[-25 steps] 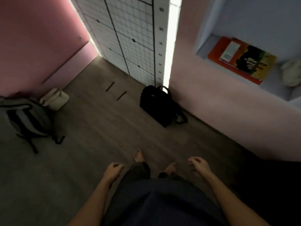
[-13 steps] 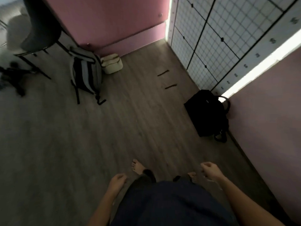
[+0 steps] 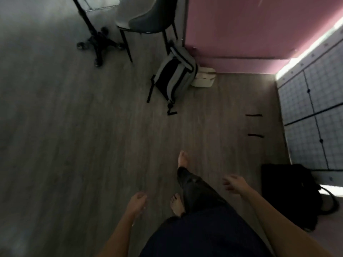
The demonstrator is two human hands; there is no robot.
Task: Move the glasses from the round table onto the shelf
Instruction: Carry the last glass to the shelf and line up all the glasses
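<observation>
A person looked down at a dim room with a grey wood floor (image 3: pixel 74 145). Both bare arms hung at the sides of a dark garment. The left hand (image 3: pixel 137 202) was loosely curled and held nothing. The right hand (image 3: pixel 234 183) was blurred, fingers loosely spread, and also held nothing. One bare foot (image 3: pixel 183 160) was stepped forward; the other foot (image 3: pixel 177 204) was back beside the left hand. Ahead, a grey and black backpack (image 3: pixel 175 76) leaned by a pink wall (image 3: pixel 250 25), touching a pale box (image 3: pixel 204 78). A dark chair (image 3: pixel 148 17) and a black wheeled stand (image 3: pixel 98 43) stood further off. A black bag (image 3: pixel 289 191) lay at the right beside a white gridded panel (image 3: pixel 315 108). Two short black strips (image 3: pixel 254 115) lay on the floor. No glasses, round table or shelf were in view.
</observation>
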